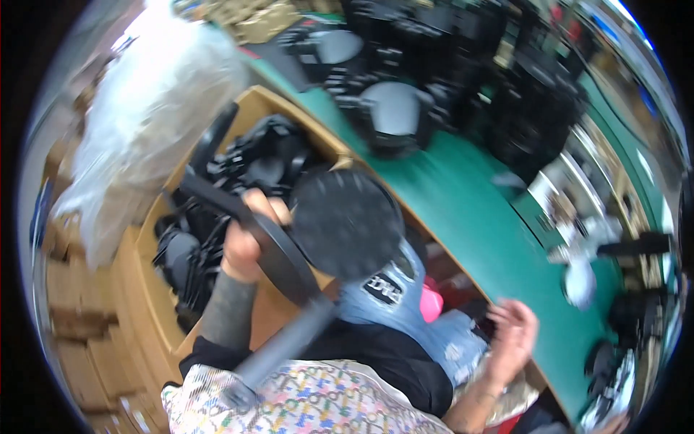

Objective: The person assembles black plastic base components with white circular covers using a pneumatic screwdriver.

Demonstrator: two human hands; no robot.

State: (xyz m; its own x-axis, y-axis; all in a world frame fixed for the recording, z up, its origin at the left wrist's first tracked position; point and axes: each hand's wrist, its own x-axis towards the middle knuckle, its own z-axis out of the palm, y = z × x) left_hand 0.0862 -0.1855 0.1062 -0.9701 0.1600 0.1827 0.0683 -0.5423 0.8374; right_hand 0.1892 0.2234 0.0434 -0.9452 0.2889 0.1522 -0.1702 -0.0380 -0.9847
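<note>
My left hand (253,235) is closed round a curved black bar (278,253), part of a black piece that I cannot name for sure. A large round black disc (347,224) lies against the bar, above my lap. A straight dark grey arm (285,347) runs from the bar's lower end toward my patterned clothing; motion blurs the piece. My right hand (512,336) is raised by the near edge of the green table (448,181), its fingers partly spread and nothing visible in them.
At my left stands an open cardboard box (163,311) filled with black plastic parts (271,152). A clear plastic bag (159,108) bulges behind it, and brown cartons (108,362) are stacked at far left. Black assemblies with grey pads (394,108) crowd the table's far side.
</note>
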